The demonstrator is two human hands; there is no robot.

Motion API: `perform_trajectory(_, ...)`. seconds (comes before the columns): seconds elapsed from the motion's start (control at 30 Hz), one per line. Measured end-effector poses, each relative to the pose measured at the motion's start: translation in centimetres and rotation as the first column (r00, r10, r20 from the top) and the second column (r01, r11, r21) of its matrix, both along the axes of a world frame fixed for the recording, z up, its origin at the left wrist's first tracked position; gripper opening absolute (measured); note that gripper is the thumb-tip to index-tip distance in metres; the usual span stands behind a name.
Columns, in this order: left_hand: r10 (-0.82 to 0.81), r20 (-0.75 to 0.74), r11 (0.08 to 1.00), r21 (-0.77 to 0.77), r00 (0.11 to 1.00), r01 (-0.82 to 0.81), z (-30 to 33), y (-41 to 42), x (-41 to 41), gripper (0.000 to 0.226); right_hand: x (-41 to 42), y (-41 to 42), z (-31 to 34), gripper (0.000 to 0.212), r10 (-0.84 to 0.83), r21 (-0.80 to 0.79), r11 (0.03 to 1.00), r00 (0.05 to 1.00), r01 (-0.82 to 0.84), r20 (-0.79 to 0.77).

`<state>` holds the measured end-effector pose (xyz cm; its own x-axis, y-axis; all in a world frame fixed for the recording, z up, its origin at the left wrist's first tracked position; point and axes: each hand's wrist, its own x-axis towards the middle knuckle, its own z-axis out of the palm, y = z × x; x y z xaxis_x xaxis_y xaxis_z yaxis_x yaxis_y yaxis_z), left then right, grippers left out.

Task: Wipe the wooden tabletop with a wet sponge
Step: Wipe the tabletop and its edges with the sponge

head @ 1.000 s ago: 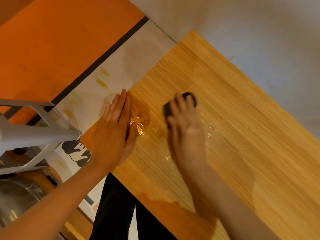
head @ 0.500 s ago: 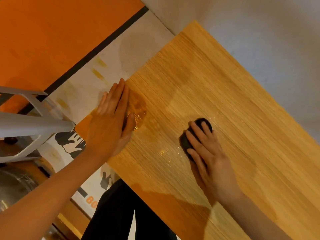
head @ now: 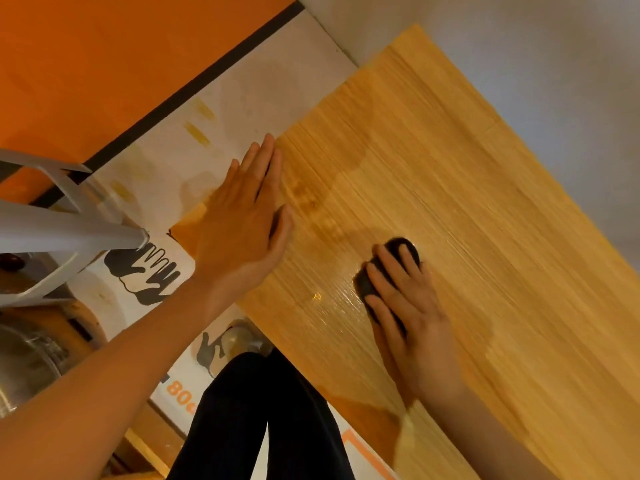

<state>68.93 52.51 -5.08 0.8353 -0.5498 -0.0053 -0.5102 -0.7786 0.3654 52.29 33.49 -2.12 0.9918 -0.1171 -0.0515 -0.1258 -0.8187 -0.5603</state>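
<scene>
The wooden tabletop (head: 485,220) runs diagonally across the head view, with a glossy wet streak near its left edge. A dark sponge (head: 403,249) lies on the wet wood, mostly covered by my right hand (head: 408,313), whose spread fingers press down on it. My left hand (head: 242,223) lies flat with straight fingers on the table's left edge, palm down, a short way left of the sponge.
A white stool frame (head: 62,230) stands at the left over a metal pot (head: 24,358). The floor has orange and white areas with black hand prints (head: 145,271). My dark trouser legs (head: 256,420) are below the table edge. A pale wall (head: 519,46) borders the table's far side.
My right hand has carried the sponge from beside my left hand out to the right and toward me, then held about still. The left hand has stayed on the edge.
</scene>
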Motion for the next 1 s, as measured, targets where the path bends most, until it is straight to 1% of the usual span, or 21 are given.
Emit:
perform_trajectory(0.03,0.006,0.000,1.000,-0.004,1.000,-0.006,-0.1,-0.1,0.1,0.064,0.0,-0.1,0.0,0.039,0.023,-0.013,1.000,1.000,-0.023,0.001)
perform_trajectory(0.1,0.014,-0.009,1.000,-0.013,1.000,-0.014,-0.1,-0.3,0.4,0.066,2.5,-0.2,0.0,0.039,0.038,-0.029,0.999,0.999,-0.039,-0.008)
perform_trajectory(0.23,0.007,-0.025,0.998,-0.065,1.000,-0.009,0.4,0.1,0.5,0.064,11.2,0.3,-0.6,0.040,-0.016,-0.069,0.997,1.000,0.016,0.001)
perform_trajectory(0.3,0.015,-0.022,0.996,-0.088,1.000,-0.017,0.8,1.3,-0.1,0.061,13.5,0.3,-0.8,0.041,-0.041,-0.069,0.997,0.999,0.042,0.014)
perform_trajectory(0.37,0.036,-0.019,0.996,-0.081,0.999,-0.037,1.1,2.9,-0.9,0.059,12.4,0.8,-0.8,0.041,-0.088,-0.038,0.995,0.996,0.089,0.027)
perform_trajectory(0.43,0.071,-0.032,0.995,-0.065,0.997,-0.073,1.2,4.5,-1.9,0.060,8.3,1.9,-0.3,0.040,-0.110,-0.011,0.994,0.994,0.110,0.024)
perform_trajectory(0.47,0.090,-0.045,0.994,-0.063,0.995,-0.093,1.2,5.1,-2.4,0.061,5.8,2.5,-0.2,0.040,-0.073,-0.016,0.997,0.997,0.073,0.012)
perform_trajectory(0.53,0.109,-0.056,0.992,-0.049,0.992,-0.112,1.0,5.8,-3.2,0.062,2.0,2.6,0.0,0.042,0.083,-0.042,0.996,0.996,-0.084,-0.019)
perform_trajectory(0.57,0.108,-0.047,0.993,-0.037,0.993,-0.110,0.8,6.0,-3.3,0.062,1.7,1.8,0.0,0.043,0.159,-0.055,0.986,0.987,-0.159,-0.019)
perform_trajectory(0.6,0.103,-0.036,0.994,-0.029,0.994,-0.104,0.6,6.0,-3.3,0.063,2.2,0.8,-0.1,0.042,0.189,-0.073,0.979,0.982,-0.190,-0.011)
perform_trajectory(0.63,0.097,-0.031,0.995,-0.029,0.995,-0.098,0.4,6.0,-3.3,0.063,3.2,0.1,-0.2,0.041,0.150,-0.091,0.984,0.989,-0.150,-0.009)
perform_trajectory(0.67,0.096,-0.030,0.995,-0.036,0.995,-0.097,0.2,5.9,-3.1,0.063,4.5,-0.3,-0.2,0.040,0.046,-0.099,0.994,0.999,-0.046,-0.005)
perform_trajectory(0.7,0.100,-0.025,0.994,-0.045,0.995,-0.101,0.0,5.8,-3.1,0.062,5.9,-0.6,-0.2,0.040,-0.097,-0.086,0.992,0.995,0.098,0.010)
perform_trajectory(0.77,0.107,-0.007,0.993,-0.053,0.994,-0.107,-0.3,5.8,-3.1,0.061,7.7,0.2,-0.5,0.040,-0.380,-0.044,0.923,0.924,0.382,0.037)
perform_trajectory(0.8,0.106,0.003,0.993,-0.051,0.994,-0.106,-0.4,5.8,-3.1,0.060,7.8,1.6,-0.7,0.040,-0.456,-0.024,0.889,0.889,0.457,0.039)
perform_trajectory(0.83,0.107,0.012,0.993,-0.048,0.994,-0.106,-0.5,5.8,-3.2,0.060,7.6,3.5,-1.0,0.041,-0.466,-0.007,0.884,0.884,0.467,0.039)
perform_trajectory(0.87,0.107,0.018,0.994,-0.041,0.994,-0.106,-0.5,5.9,-3.3,0.060,7.0,5.6,-1.2,0.041,-0.418,-0.008,0.908,0.907,0.419,0.046)
perform_trajectory(0.93,0.101,0.028,0.995,-0.028,0.995,-0.100,-0.5,5.9,-3.3,0.061,5.4,9.1,-1.4,0.041,-0.223,-0.034,0.973,0.971,0.226,0.084)
perform_trajectory(1.0,0.103,0.040,0.995,-0.024,0.994,-0.102,-0.4,5.7,-3.1,0.061,4.7,8.8,-1.4,0.042,-0.014,-0.064,0.998,0.998,0.018,0.067)
